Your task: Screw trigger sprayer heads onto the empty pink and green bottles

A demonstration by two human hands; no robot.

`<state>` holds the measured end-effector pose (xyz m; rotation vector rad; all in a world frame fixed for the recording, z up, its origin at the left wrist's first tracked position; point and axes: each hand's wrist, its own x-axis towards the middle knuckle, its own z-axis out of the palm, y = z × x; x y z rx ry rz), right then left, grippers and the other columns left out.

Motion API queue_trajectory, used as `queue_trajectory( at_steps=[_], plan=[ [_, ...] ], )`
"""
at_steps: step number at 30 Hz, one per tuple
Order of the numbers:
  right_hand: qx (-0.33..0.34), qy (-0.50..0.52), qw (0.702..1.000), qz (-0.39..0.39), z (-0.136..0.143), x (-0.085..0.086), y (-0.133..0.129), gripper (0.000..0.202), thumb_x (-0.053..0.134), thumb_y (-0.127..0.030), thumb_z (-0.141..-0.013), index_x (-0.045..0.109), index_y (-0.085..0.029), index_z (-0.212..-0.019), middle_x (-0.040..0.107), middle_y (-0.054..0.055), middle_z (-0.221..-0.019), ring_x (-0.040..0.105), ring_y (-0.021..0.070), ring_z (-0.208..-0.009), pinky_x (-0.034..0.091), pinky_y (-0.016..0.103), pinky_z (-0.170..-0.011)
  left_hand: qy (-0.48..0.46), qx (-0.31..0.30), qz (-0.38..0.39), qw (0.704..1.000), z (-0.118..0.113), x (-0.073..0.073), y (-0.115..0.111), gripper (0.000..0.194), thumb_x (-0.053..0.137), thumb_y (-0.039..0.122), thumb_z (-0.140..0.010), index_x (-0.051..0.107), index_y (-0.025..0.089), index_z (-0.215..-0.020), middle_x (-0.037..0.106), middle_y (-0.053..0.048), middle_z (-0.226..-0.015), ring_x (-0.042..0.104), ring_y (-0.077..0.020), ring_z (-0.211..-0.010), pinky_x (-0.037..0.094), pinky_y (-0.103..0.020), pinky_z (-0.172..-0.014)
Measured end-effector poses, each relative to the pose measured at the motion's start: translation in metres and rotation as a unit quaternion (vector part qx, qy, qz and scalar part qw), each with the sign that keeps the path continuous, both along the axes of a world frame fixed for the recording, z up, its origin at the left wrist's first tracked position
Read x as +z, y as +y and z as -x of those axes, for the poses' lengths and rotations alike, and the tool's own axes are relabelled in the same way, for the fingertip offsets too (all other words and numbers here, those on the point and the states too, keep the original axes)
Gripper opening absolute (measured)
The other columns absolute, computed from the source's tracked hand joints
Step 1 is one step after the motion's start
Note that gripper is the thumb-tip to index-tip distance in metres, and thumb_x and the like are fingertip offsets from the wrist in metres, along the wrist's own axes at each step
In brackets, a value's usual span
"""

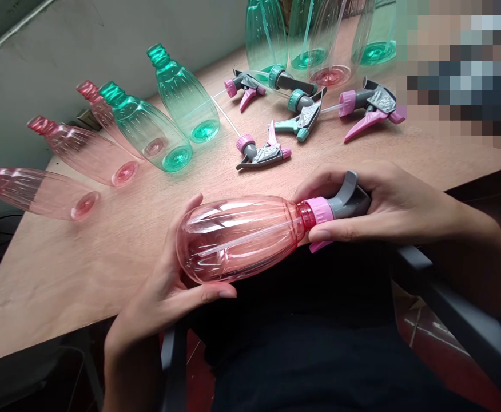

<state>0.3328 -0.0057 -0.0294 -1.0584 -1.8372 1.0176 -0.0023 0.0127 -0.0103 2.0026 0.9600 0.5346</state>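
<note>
A clear pink bottle [242, 237] lies on its side in the air near the table's front edge, its base to the left. My left hand [177, 274] is wrapped round the base, thumb underneath along the near side. At the neck sits a spray head [340, 203] with a pink collar and grey body; its thin tube shows inside the bottle. My right hand [388, 206] grips the spray head and collar, thumb on the collar's near side. Part of the pink trigger shows below that thumb.
On the wooden table [83, 269], several pink and green bottles [186, 97] without heads stand at the left. Loose spray heads [267, 151] lie in the middle. Bottles with tubes inside [265, 40] stand at the back. Dark chair armrests flank my lap.
</note>
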Motion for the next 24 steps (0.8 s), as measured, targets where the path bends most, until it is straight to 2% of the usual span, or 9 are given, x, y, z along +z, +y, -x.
queue_trajectory(
  at_steps=[5,9,15,19,24],
  plan=[
    [0.007,0.006,1.0,-0.008,-0.001,0.0,0.0,0.035,0.088,-0.039,-0.08,0.076,-0.027,-0.11,0.078,0.001,-0.102,0.073,0.026,-0.091,0.054,0.036,-0.079,0.005,0.017,0.014,1.0,-0.001,0.001,0.0,0.11,0.091,0.031,-0.076,0.023,0.046,-0.162,0.039,0.0,-0.168,0.038,-0.0415,-0.154,0.032,-0.057,-0.129],
    [0.022,0.021,1.0,0.003,0.0,0.001,-0.001,0.03,0.088,-0.035,-0.08,0.077,-0.03,-0.107,0.079,-0.002,-0.1,0.073,0.0227,-0.088,0.056,0.032,-0.075,-0.003,0.009,0.02,1.0,-0.003,0.003,0.001,0.11,0.092,0.029,-0.075,0.026,0.048,-0.16,0.041,0.0,-0.167,0.038,-0.0415,-0.154,0.033,-0.056,-0.129],
    [0.017,0.036,0.999,0.015,0.002,0.003,-0.003,0.029,0.088,-0.038,-0.081,0.076,-0.03,-0.107,0.078,-0.003,-0.099,0.074,0.0208,-0.086,0.058,0.03,-0.073,-0.012,0.011,0.024,1.0,-0.005,0.005,-0.001,0.107,0.091,0.026,-0.076,0.028,0.048,-0.16,0.043,0.002,-0.165,0.04,-0.0394,-0.153,0.034,-0.054,-0.129],
    [0.025,0.044,0.999,0.015,0.001,0.002,-0.003,0.028,0.086,-0.036,-0.084,0.075,-0.027,-0.109,0.077,-0.002,-0.1,0.073,0.0214,-0.086,0.059,0.029,-0.07,-0.017,0.013,0.027,0.999,-0.003,0.001,0.001,0.11,0.092,0.025,-0.075,0.026,0.046,-0.161,0.042,0.001,-0.166,0.041,-0.0392,-0.153,0.035,-0.057,-0.128],
    [0.035,0.045,0.998,-0.03,-0.001,-0.002,0.0,0.031,0.086,-0.032,-0.083,0.076,-0.024,-0.11,0.077,0.0,-0.1,0.072,0.0225,-0.086,0.056,0.031,-0.07,-0.035,-0.011,-0.003,0.999,0.001,-0.006,0.006,0.117,0.096,0.029,-0.069,0.026,0.041,-0.162,0.043,-0.004,-0.165,0.043,-0.0415,-0.151,0.033,-0.065,-0.126]
  ],
)
